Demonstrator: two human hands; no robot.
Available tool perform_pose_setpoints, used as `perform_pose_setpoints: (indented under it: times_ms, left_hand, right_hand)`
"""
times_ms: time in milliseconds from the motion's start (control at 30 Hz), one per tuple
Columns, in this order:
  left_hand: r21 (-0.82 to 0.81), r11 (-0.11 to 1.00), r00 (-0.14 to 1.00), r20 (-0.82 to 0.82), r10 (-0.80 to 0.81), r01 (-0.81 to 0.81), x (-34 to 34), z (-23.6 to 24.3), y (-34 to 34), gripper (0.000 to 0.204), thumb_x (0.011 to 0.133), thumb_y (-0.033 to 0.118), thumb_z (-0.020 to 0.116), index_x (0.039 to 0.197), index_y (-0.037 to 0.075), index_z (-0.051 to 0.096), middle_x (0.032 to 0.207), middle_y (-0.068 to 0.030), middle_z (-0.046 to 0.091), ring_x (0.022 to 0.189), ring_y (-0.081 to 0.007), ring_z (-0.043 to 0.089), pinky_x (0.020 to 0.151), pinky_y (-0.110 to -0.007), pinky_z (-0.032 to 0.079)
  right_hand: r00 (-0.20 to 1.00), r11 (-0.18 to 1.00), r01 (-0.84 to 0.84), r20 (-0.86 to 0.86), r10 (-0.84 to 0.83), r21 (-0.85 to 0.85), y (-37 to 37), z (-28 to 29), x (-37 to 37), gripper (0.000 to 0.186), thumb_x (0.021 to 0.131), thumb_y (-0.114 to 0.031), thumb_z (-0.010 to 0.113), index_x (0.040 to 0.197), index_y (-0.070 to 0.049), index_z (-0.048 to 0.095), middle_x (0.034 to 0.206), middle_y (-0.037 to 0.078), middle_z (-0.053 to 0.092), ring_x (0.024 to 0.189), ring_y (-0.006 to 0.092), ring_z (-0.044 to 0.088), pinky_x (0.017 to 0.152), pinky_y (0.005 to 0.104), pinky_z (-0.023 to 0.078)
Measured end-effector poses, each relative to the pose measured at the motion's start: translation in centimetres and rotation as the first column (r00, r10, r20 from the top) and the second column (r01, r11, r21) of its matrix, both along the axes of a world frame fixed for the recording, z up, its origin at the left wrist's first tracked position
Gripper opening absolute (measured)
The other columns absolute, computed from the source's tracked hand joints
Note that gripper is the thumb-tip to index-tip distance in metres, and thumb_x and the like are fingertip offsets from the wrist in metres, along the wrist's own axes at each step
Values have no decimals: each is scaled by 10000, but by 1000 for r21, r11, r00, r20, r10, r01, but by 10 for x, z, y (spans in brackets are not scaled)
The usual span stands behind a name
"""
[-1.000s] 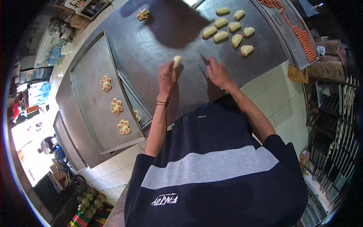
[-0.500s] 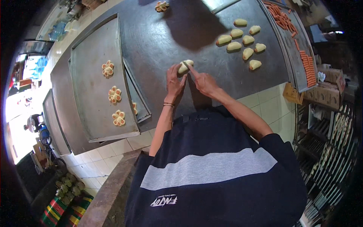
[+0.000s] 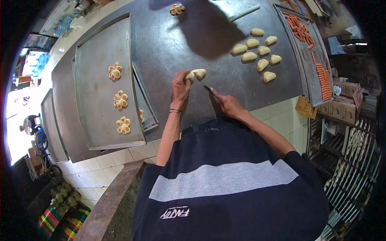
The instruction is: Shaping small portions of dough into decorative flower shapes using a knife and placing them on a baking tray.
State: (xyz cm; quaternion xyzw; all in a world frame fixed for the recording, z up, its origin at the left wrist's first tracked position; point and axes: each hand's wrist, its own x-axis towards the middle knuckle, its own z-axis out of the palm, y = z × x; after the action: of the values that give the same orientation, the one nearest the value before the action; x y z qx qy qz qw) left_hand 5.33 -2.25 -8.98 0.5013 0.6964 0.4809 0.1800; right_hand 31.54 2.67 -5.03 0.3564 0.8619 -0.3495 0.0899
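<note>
A dough-wrapped sausage (image 3: 198,74), cut part-way and spread at its right end, is pinched at its left end by my left hand (image 3: 181,86) over the metal table (image 3: 169,44). My right hand (image 3: 230,105) grips a small dark knife (image 3: 206,88), its blade apart from the dough and pointing up-left. Several uncut dough-wrapped sausages (image 3: 249,56) lie to the right of my hands. On the left, flower-shaped sausage buns (image 3: 120,100) rest in a column on a baking tray (image 3: 96,48). Another flower-shaped bun (image 3: 177,9) sits at the table's far side.
A tray of sausages (image 3: 323,80), some loose and some in rows, stands at the table's right edge. Under the left baking tray a second tray (image 3: 148,118) partly shows. A pale bar (image 3: 244,13) lies at the far side. Cardboard boxes (image 3: 341,105) and a rack (image 3: 350,176) stand right.
The knife has left the dough, and my right hand has moved right and nearer me. My left hand has lifted and turned the dough piece, whose cut part now spreads apart.
</note>
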Motion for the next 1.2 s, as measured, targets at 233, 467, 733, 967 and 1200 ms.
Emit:
perform_pose_setpoints:
  times_ms: [233, 467, 733, 967, 1200]
  left_hand:
    - [62, 997, 998, -29, -53, 55, -7, -4, 15, 483, 838, -35, 630, 1311, 62, 622, 1444, -181, 578, 1377, -390, 504, 1167, -476, 416]
    - [-8, 995, 950, -299, 88, -95, 33, -3, 27, 333, 848, 226, 790, 1134, 93, 682, 1378, -103, 616, 1364, -327, 504, 1171, -486, 346]
    - [-25, 997, 959, -277, 65, -74, 33, 7, 26, 294, 837, 176, 756, 1100, 73, 673, 1363, -92, 614, 1354, -318, 502, 1184, -490, 327]
    - [-34, 992, 976, -186, 116, -124, 16, 9, 25, 368, 789, 105, 691, 1152, 80, 636, 1423, -114, 565, 1340, -357, 497, 1168, -499, 328]
    - [-77, 974, 971, -127, 204, -215, 39, 5, 35, 252, 830, 197, 721, 1067, 120, 687, 1407, -92, 580, 1336, -337, 502, 1160, -492, 324]
  right_hand:
    - [990, 992, 92, -113, -82, 87, 40, 39, -55, 694, 969, -113, 554, 1622, -291, 404, 891, 264, 711, 790, 467, 694, 720, 571, 553]
    - [1000, 968, -12, 22, 6, 252, 50, 19, -57, 714, 963, -108, 546, 1624, -323, 385, 925, 252, 721, 830, 463, 701, 751, 576, 556]
    - [997, 974, 8, -76, 9, 225, 39, 2, -39, 739, 965, -119, 568, 1640, -329, 351, 954, 249, 733, 856, 473, 707, 757, 581, 562]
    - [996, 982, -25, 90, 8, 189, 40, 52, -37, 701, 985, -136, 561, 1624, -361, 379, 877, 223, 724, 785, 426, 711, 720, 562, 568]
    - [993, 953, -85, 105, 56, 291, 69, 36, -57, 697, 993, -154, 557, 1625, -385, 374, 850, 199, 726, 738, 403, 705, 683, 548, 572]
